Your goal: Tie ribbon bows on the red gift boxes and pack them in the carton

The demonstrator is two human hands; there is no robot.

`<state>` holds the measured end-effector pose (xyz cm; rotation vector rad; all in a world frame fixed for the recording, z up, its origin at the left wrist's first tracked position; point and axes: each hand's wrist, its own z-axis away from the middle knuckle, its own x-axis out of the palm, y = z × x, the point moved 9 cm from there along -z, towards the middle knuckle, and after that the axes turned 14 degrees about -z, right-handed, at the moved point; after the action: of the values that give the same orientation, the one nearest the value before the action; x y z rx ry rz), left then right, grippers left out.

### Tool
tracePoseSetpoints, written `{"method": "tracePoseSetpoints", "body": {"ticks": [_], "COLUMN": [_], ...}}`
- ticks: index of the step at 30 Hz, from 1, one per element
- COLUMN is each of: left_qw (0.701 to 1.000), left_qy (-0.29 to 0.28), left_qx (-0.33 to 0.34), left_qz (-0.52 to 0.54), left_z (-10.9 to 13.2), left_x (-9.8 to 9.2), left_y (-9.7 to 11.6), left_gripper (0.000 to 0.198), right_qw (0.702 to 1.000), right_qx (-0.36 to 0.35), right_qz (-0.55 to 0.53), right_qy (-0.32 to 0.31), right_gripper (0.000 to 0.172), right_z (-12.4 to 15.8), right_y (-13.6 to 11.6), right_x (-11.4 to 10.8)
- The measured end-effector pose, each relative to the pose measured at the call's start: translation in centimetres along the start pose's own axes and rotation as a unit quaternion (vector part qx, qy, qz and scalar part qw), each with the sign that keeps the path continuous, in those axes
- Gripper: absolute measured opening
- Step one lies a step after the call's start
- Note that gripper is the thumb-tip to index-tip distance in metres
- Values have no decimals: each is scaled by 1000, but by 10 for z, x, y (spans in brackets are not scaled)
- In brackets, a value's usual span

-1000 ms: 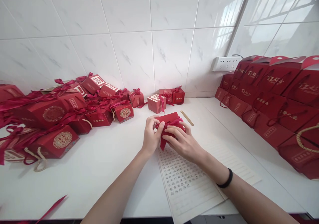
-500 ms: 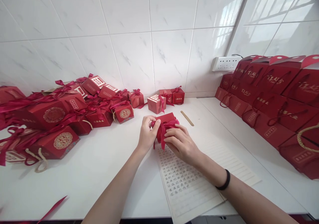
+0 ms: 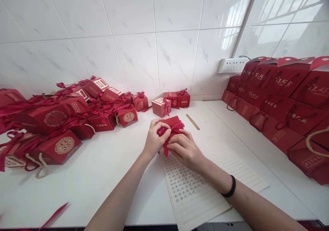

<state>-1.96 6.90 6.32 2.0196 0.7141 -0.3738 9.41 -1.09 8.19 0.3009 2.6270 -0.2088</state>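
A small red gift box (image 3: 170,121) sits on the table in front of me, with a shiny red ribbon (image 3: 166,150) tied in a bow on its near side. My left hand (image 3: 156,137) pinches the bow's left loop between thumb and bent fingers. From the other side, my right hand (image 3: 185,147) has its fingers curled over the right part of the bow, and its fingertips close on the ribbon. The ribbon's tail hangs down between both hands. My fingers hide the knot and much of the box's front.
Finished red boxes with ribbons (image 3: 61,111) pile up at left. A few more boxes (image 3: 161,107) stand by the wall. Stacked red boxes (image 3: 285,104) fill the right. Handwritten sheets (image 3: 200,207), a gold strip (image 3: 192,121), a loose ribbon piece (image 3: 54,215) and a power strip (image 3: 233,65) are around.
My left hand has shifted slightly right, its thumb and fingers now closing over the bow's left loop. The right hand has moved slightly on the ribbon. The box stays in place.
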Motion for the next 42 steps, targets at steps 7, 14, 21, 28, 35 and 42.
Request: {"method": "tracePoseSetpoints", "body": {"ticks": [7, 14, 21, 28, 35, 42], "left_qw": [1000, 1000, 1000, 1000, 1000, 1000], "left_qy": [4, 11, 1, -9, -13, -6], "left_qx": [1, -4, -13, -15, -19, -12], "left_qz": [-2, -6, 12, 18, 21, 13], "left_z": [0, 0, -2, -2, -2, -3], "left_x": [0, 0, 0, 2, 2, 1], "left_y": [-2, -2, -4, -5, -5, -4], "left_gripper": [6, 6, 5, 7, 6, 5], "right_qw": [1000, 999, 996, 832, 748, 762], "right_qx": [-11, -37, 80, 537, 574, 546], "right_qz": [3, 8, -23, -118, -322, -315], "right_qy": [-1, -23, 34, -72, -86, -148], "right_gripper": [15, 19, 20, 60, 57, 39], "right_z": [-1, 1, -1, 51, 53, 49], "right_y": [-3, -12, 23, 113, 104, 99], "right_x": [1, 9, -27, -28, -5, -7]}}
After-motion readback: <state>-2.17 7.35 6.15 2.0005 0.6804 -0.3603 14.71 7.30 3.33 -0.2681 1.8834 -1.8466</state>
